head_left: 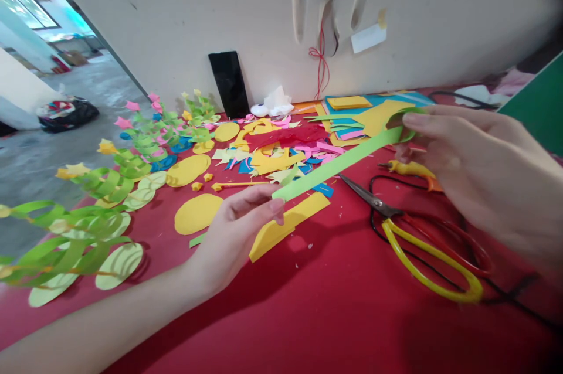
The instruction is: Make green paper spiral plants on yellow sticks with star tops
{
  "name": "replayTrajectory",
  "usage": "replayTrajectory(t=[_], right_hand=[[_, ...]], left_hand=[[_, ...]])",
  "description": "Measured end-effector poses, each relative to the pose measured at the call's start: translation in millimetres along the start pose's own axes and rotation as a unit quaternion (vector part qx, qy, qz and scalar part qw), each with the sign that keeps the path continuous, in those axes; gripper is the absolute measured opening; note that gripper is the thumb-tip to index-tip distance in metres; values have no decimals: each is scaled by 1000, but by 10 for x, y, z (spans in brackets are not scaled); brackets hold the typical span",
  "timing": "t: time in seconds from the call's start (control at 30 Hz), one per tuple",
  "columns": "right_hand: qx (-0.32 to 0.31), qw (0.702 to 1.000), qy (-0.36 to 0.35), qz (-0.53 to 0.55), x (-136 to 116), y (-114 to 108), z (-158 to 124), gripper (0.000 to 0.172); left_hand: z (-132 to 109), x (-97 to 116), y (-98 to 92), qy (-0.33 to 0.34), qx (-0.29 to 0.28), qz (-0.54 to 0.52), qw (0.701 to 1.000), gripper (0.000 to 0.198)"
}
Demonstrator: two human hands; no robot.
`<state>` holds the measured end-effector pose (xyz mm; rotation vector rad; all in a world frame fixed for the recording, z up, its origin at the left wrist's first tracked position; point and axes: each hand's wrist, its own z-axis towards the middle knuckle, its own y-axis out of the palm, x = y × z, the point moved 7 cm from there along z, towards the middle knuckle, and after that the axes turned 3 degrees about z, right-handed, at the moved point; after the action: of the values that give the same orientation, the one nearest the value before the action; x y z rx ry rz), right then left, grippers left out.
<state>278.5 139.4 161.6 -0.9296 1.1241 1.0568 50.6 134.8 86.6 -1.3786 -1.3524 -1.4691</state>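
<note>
A light green paper strip (338, 166) is stretched slantwise between my two hands, above the red table. My left hand (240, 224) pinches its lower left end between thumb and fingers. At the upper right, my right hand (479, 169) is closed on the other end, where the strip curls into a loop. Below the strip lie yellow paper strips (292, 224). Scissors (396, 216) with one yellow and one red handle lie beneath my right hand, near a yellow glue gun (411, 170) that the hand partly covers.
Paper flowers with curled green stems (132, 157) stand along the table's left side, beside yellow paper discs (197, 214). Coloured scraps (281, 151) are heaped at the middle. A phone (229, 84) leans against the back panel; a black cord runs under the scissors.
</note>
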Motion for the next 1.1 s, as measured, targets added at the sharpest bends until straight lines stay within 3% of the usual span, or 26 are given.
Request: replayTrajectory(t=[0.33,0.5,0.57,0.63,0.77,0.9,1.1], right_hand=[[-8,998,-37,44,32,-119,158,19],[-17,999,-26,-15,16,-51,90,20],[-71,997,11,-21,79,70,2,15],[-148,985,85,6,213,224,-126,8],[-258,928,258,78,502,471,-445,13],[-257,902,333,94,635,532,-592,18],[-218,901,367,77,654,516,-578,17]], left_hand=[[-5,4,88,2,-77,-38,996,26],[-6,35,83,23,-60,-20,998,12],[-20,47,93,36,-58,15,998,8],[-39,53,123,46,-70,57,995,18],[-85,55,199,53,-118,83,988,29],[-108,41,206,43,-135,98,985,26],[-101,12,194,25,-133,97,986,15]])
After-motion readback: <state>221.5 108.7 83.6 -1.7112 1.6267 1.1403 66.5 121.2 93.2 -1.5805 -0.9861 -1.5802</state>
